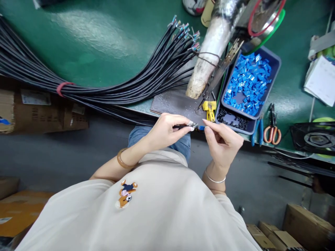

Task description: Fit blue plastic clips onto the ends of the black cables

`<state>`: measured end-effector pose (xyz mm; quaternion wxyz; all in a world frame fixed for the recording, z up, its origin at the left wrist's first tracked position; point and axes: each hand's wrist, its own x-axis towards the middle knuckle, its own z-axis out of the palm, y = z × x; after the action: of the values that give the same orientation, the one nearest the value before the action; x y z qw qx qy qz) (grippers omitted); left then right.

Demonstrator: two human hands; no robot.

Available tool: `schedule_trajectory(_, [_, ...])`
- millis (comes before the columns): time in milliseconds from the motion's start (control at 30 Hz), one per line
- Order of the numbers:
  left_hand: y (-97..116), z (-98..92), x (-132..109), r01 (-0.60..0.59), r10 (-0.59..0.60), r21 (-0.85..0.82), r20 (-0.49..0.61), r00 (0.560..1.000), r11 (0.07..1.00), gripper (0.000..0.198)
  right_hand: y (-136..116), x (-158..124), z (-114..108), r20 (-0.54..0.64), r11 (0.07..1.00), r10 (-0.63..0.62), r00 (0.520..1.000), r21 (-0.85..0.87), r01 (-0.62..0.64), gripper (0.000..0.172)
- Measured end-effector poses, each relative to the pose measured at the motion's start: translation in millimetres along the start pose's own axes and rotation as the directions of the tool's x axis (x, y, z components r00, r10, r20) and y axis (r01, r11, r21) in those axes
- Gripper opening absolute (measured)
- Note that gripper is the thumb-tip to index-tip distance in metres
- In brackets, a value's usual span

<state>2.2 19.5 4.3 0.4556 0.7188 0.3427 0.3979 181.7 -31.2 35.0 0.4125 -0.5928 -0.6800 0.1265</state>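
Observation:
My left hand (pixel 170 130) pinches the end of a black cable (pixel 178 126) between thumb and fingers, over the table's front edge. Bare wire ends (pixel 194 126) stick out past its fingertips. Close by on the right, my right hand (pixel 221 137) is closed on a small blue connector (pixel 201 128), which meets the wire ends. Whether the wires sit inside it I cannot tell. Just beyond the hands stands a yellow tool (pixel 209 109). A thick bundle of black cables (pixel 125 91), tied with a red band (pixel 62 88), lies to the left with its coloured wire ends fanned out.
A grey bin (pixel 276 66) holds many blue connectors, above another bin (pixel 247 129) of small black parts. Blue-handled pliers (pixel 258 131) and orange-handled scissors (pixel 272 132) lie right of them. A wrapped pipe (pixel 206 59) hangs over the green table (pixel 91 42). A fan (pixel 316 137) stands far right.

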Motion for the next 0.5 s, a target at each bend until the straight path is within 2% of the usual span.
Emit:
schedule_trajectory(167, [1.1, -2.6, 2.1, -0.031, 0.031, -0.001, 0.091, 0.995, 1.0, 0.015, 8.2, 1.1, 0.5, 0.177, 0.963, 0.186, 0.966, 0.161, -0.215, 0.016])
schedule_trajectory(267, [-0.7, -2.4, 1.1, -0.028, 0.025, 0.02, 0.114, 0.993, 0.999, 0.016, 14.6, 2.8, 0.8, 0.282, 0.94, 0.219, 0.934, 0.197, -0.28, 0.018])
schedule_trajectory(367, [-2.1, -1.8, 0.5, -0.014, 0.012, 0.019, 0.111, 0.994, 1.0, 0.018, 15.9, 1.5, 0.7, 0.239, 0.97, 0.15, 0.959, 0.153, -0.19, 0.013])
schedule_trajectory(500, [-2.1, -2.3, 1.3, -0.002, 0.001, 0.002, 0.125, 0.992, 1.0, 0.017, 15.5, -4.5, 1.6, 0.14, 0.999, -0.043, 0.989, 0.029, 0.039, 0.011])
